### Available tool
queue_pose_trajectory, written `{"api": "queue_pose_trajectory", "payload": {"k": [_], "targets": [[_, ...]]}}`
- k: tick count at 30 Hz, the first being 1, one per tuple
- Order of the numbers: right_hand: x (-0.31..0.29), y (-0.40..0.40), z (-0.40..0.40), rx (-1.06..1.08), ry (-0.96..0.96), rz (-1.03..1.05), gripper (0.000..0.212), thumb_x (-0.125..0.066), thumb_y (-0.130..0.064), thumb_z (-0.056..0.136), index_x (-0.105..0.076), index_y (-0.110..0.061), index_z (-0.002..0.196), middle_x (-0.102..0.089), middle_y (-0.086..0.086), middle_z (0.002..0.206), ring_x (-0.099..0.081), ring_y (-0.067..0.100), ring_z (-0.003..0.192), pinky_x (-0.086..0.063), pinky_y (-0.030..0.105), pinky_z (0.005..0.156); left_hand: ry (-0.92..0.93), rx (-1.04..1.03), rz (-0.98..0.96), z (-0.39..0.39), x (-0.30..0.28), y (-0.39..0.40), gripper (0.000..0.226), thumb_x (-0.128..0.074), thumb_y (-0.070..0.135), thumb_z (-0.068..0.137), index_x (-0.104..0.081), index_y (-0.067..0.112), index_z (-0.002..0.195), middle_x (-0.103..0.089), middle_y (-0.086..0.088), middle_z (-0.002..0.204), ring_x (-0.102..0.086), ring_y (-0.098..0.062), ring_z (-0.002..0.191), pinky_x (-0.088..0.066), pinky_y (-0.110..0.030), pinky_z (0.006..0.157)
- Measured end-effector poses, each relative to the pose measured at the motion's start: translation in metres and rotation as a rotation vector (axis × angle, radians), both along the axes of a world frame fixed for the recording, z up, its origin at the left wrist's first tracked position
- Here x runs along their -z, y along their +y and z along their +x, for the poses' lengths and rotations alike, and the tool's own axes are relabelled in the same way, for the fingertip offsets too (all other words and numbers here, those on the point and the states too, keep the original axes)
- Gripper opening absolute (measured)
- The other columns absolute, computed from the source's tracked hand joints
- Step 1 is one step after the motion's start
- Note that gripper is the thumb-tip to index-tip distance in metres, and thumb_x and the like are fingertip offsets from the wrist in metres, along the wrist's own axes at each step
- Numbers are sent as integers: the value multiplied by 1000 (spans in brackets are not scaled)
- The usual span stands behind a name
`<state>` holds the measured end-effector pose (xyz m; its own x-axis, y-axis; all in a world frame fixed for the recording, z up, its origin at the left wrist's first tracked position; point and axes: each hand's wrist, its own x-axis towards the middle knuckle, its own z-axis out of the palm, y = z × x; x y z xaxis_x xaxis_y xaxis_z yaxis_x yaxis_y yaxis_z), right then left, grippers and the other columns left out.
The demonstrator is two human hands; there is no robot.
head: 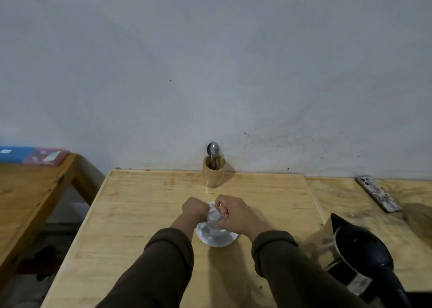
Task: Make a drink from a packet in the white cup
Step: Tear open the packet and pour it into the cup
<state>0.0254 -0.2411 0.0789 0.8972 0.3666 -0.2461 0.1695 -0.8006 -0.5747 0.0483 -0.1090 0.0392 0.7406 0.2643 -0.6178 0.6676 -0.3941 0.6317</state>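
A white cup (216, 231) stands on a white saucer (211, 240) in the middle of the wooden table (140, 214). Both hands hover just above the cup and hide most of it. A small silvery-white packet (214, 214) is pinched between my left hand (195, 210) and my right hand (231, 214), each holding one side of it. Whether the packet is torn is too blurred to tell.
A wooden holder (213, 174) with metal spoons (214, 150) stands at the back by the wall. A dark electric kettle (364, 256) sits at the right front. A phone (378, 194) lies on the right table. Another table (30, 190) with a blue box (16, 154) stands left.
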Motion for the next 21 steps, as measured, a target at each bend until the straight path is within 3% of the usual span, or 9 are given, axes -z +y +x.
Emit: {"api": "queue_pose_trajectory", "payload": {"k": [2, 5, 7, 9, 11, 14, 18, 21], "targets": [[5, -1, -2, 18, -13, 0, 26, -68, -18, 74, -56, -20, 98, -49, -4, 87, -47, 15, 80, -43, 25, 69, 48, 25, 47, 4, 3, 0, 32, -63, 21, 84, -66, -3, 105, -71, -17, 109, -68, -28, 104, -56, -36, 95], [15, -2, -2, 50, -62, 14, 24, -67, -24, 77, -60, -18, 100, -45, -7, 79, -46, 15, 76, -32, 16, 57, 96, 25, -41, 8, -6, -2, 20, -69, 10, 78, -66, -5, 90, -72, -20, 104, -70, -28, 94, -59, -35, 88], [19, -5, -2, 48, -82, 12, 23, -66, -21, 80, -64, -14, 102, -46, -4, 78, -47, 16, 76, -34, 18, 59, 86, 22, -74, 6, -17, -4, 18, -68, 10, 80, -65, -5, 89, -72, -18, 99, -70, -26, 88, -60, -32, 80], [20, -7, -2, 77, -85, 40, 15, -64, -16, 81, -68, -15, 95, -49, 2, 81, -48, 17, 76, -38, 23, 68, 63, 39, -43, 6, -22, -7, 29, -64, 24, 85, -65, -4, 94, -72, -14, 91, -68, -24, 82, -57, -30, 71], [20, -9, -1, 124, -75, 57, 10, -62, -13, 82, -64, -19, 73, -53, 8, 80, -50, 19, 76, -38, 26, 70, 29, 86, 40, 7, -24, -7, 45, -54, 43, 90, -65, 0, 97, -71, -10, 96, -66, -27, 91, -50, -33, 79], [25, -11, 3, 201, -46, 53, 31, -60, -14, 82, -53, -21, 53, -54, 10, 79, -51, 21, 75, -34, 20, 61, 29, 120, 65, 13, -20, -6, 67, -40, 58, 91, -71, 0, 100, -74, -14, 106, -68, -28, 98, -49, -35, 86], [25, -13, 7, 271, -41, 84, 16, -58, -12, 83, -67, -2, 74, -50, 6, 79, -46, 18, 74, -28, 9, 54, -16, 107, 74, 17, -16, -7, 76, -35, 65, 88, -72, 0, 100, -76, -16, 102, -70, -29, 99, -52, -36, 94], [25, -12, 9, 291, -40, 94, 16, -58, -13, 83, -61, -8, 69, -52, 6, 79, -47, 18, 74, -27, 10, 55, -27, 108, 61, 18, -13, -9, 74, -37, 65, 87, -71, 1, 102, -75, -16, 102, -70, -29, 100, -52, -37, 96]]}}
